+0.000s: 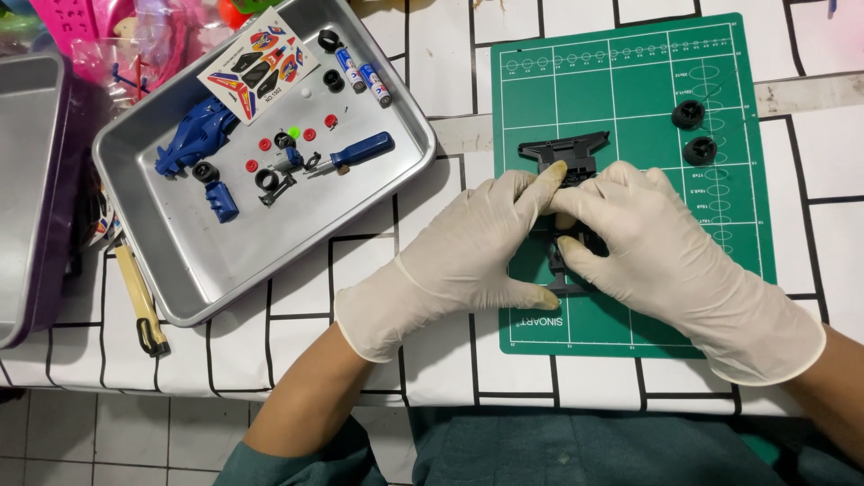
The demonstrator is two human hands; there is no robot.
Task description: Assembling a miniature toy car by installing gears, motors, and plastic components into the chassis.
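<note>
Both of my hands wear cream latex gloves and grip a black plastic toy-car chassis [565, 153] lying on a green cutting mat [630, 90]. My left hand [468, 247] holds its left side, thumb near the bottom. My right hand [657, 247] covers its right side, fingertips meeting the left hand's over the middle. Most of the chassis is hidden under my fingers. Two black wheels [688, 114] [699, 150] lie on the mat to the upper right.
A metal tray [180, 279] at the left holds a blue car body [193, 135], a sticker sheet [259, 65], two batteries [363, 78], a blue-handled screwdriver [355, 153] and small parts. A tan-handled tool [142, 301] lies beside it. A purple-rimmed bin [27, 180] stands far left.
</note>
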